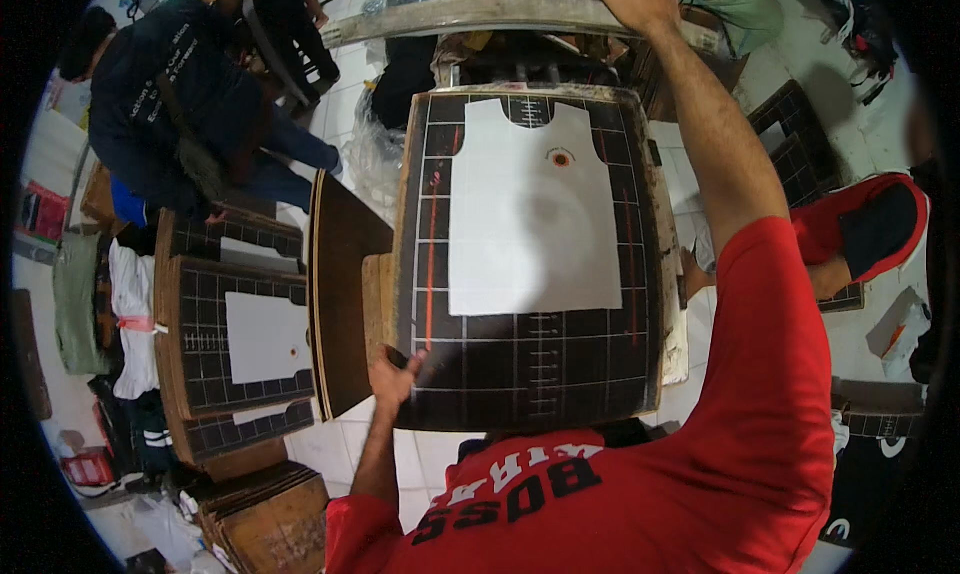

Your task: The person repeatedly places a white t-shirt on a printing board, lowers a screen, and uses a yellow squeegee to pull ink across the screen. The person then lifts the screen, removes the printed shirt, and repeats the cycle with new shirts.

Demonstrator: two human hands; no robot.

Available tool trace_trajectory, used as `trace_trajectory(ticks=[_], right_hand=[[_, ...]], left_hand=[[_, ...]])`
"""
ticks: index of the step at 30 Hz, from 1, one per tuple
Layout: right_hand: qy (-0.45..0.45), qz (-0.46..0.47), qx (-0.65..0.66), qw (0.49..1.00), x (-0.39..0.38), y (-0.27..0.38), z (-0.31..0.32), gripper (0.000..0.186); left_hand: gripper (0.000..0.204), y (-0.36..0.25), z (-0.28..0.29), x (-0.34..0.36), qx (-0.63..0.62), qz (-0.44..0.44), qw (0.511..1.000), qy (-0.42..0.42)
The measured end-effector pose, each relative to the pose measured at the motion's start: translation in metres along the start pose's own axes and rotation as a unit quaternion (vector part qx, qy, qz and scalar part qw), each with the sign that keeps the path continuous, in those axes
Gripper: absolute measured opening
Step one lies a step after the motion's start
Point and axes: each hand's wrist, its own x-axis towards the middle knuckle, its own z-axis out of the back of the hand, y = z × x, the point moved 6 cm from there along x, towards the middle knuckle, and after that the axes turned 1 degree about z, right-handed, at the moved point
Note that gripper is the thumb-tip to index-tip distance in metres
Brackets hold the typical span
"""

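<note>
Left hand (398,377) in the head view: is touching the left edge of the gridded board (590,369) near its closest corner, thumb spreading over the rim; whether it is grasping, I cannot tell.
Right hand (642,6): is reaching beyond the board's far edge to the pale bar (470,16); its fingers are partly running out of view, so I cannot tell whether they are clenching.
White garment piece (510,224): is lying flat on the gridded board, its neckline facing the far edge, a shadow falling across its lower right.
Round print (561,160): is showing, small and dark-centred, on the piece's upper right.
Brown panel (345,294): is standing on edge just left of the gridded board.
Stacked boards (205,374): are lying left of the board, beyond the panel, carrying more white pieces.
Clear plastic (372,159): is lying crumpled beside the board's far left corner.
Co-worker (165,94): is leaning, darkly dressed, far to the board's left, above the stacked boards.
</note>
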Motion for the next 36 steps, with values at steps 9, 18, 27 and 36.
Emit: trace_trajectory(ticks=[9, 18, 27, 36], right_hand=[[-0.006, 0.032, 0.000, 0.999, 0.029, 0.006, -0.003, 0.051], [0.009, 0.010, -0.015, 1.000, 0.053, 0.007, 0.003, 0.056], [-0.009, -0.006, 0.012, 1.000, 0.032, 0.007, 0.001, 0.053], [-0.060, 0.113, 0.054, 0.990, -0.156, -0.044, -0.062, 0.037]], left_hand=[[0.070, -0.020, -0.034, -0.024, -0.007, 0.052, 0.995, 0.081], [0.083, -0.027, -0.030, -0.008, 0.019, 0.053, 0.995, 0.081], [0.087, -0.032, -0.038, 0.028, 0.086, -0.010, 0.994, 0.067], [0.068, -0.247, 0.032, 0.215, -0.757, 0.009, 0.649, 0.071]])
